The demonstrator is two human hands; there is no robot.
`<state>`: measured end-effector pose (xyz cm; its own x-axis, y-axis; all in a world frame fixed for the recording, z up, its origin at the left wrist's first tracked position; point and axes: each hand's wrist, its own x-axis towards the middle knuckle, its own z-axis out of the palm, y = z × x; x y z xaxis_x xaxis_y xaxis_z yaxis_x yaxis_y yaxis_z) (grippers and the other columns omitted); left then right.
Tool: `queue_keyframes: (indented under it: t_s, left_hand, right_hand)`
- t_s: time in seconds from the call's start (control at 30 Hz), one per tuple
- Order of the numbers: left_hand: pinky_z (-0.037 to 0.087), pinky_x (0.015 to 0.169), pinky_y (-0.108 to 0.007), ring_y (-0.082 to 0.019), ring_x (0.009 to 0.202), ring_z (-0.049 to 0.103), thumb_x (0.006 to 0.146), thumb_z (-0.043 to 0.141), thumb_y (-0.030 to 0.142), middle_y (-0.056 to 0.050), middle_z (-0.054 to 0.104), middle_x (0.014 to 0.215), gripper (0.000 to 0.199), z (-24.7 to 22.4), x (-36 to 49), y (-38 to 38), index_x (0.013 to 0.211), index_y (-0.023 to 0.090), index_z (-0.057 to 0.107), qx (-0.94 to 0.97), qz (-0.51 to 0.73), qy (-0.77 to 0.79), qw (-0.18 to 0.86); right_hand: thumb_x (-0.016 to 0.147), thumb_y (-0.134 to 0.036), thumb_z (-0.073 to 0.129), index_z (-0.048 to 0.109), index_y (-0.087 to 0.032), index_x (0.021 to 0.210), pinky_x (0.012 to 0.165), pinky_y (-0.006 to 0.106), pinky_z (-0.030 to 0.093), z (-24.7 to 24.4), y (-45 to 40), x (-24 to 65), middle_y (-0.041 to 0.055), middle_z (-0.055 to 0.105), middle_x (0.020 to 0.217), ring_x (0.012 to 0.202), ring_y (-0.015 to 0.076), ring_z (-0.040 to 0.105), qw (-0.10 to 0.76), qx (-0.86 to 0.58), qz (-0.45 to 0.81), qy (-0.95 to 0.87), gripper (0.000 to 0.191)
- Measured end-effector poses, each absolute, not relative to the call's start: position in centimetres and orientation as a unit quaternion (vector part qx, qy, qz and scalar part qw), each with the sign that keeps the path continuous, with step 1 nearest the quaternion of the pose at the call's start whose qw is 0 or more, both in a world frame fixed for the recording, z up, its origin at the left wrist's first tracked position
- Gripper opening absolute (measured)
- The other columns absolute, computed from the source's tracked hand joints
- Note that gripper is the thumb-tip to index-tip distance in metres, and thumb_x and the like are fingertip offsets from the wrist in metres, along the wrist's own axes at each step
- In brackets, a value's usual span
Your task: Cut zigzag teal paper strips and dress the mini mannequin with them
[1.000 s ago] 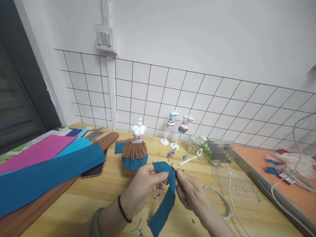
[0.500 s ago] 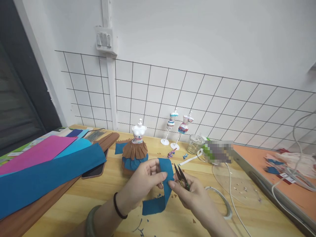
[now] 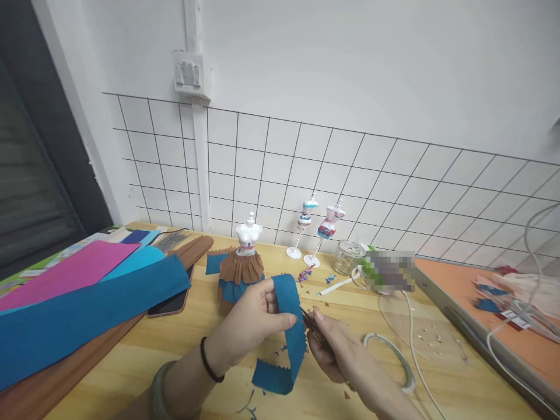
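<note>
A blue fabric strip hangs in a curl from my left hand, its thumb and fingers pinching the upper part. The strip's lower end, with a zigzag-cut edge, bends to the left above the table. My right hand is closed around small dark scissors, whose tips point up-left at the strip's right edge. Behind my left hand stands a small white mannequin bust in a brown ruffled skirt over blue fabric.
Folded blue, pink and brown fabrics lie at left, partly over a phone. Two small mannequins and a glass jar stand behind. A tape ring, a white cable and an orange surface are at right.
The scissors have gone from spread blades to nearly closed ones at the strip's edge. My right hand has turned and moved slightly down. The strip has shifted a little to the left.
</note>
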<state>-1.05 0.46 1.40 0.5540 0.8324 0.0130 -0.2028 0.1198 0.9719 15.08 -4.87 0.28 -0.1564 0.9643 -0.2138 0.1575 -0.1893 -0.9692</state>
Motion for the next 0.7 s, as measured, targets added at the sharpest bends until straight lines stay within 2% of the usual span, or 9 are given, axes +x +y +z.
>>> queue_keyframes:
  t_s: [0.33, 0.47, 0.7]
  left_hand:
    - [0.046, 0.075, -0.032, -0.019, 0.082, 0.06, 0.059, 0.072, 0.013, -0.006, 0.066, 0.085, 0.031, 0.85, -1.08, 0.73, 0.088, 0.014, 0.059, 0.548, 0.368, 0.288, 0.694]
    - [0.046, 0.075, -0.033, -0.02, 0.082, 0.06, 0.059, 0.072, 0.014, -0.006, 0.066, 0.086, 0.033, 0.88, -1.13, 0.83, 0.089, 0.015, 0.06, 0.553, 0.363, 0.293, 0.691]
    - [0.046, 0.075, -0.033, -0.02, 0.08, 0.06, 0.061, 0.07, 0.015, -0.007, 0.065, 0.081, 0.024, 0.79, -1.09, 0.97, 0.083, 0.013, 0.059, 0.575, 0.359, 0.279, 0.68]
  right_hand:
    - [0.084, -0.057, 0.036, 0.037, -0.021, 0.063, 0.04, 0.021, 0.011, 0.61, -5.05, 15.05, -0.0095, 0.025, 0.048, 0.043, 0.0074, 0.018, 0.332, -0.539, 0.554, -0.541, 0.042]
    - [0.082, -0.061, 0.037, 0.038, -0.021, 0.063, 0.041, 0.021, 0.014, 1.03, -5.33, 14.89, -0.009, 0.024, 0.05, 0.044, 0.0079, 0.019, 0.327, -0.551, 0.543, -0.542, 0.044]
    - [0.082, -0.059, 0.038, 0.042, -0.02, 0.068, 0.043, 0.02, 0.018, 0.94, -5.32, 14.88, -0.0076, 0.027, 0.053, 0.048, 0.0088, 0.023, 0.33, -0.557, 0.539, -0.539, 0.042]
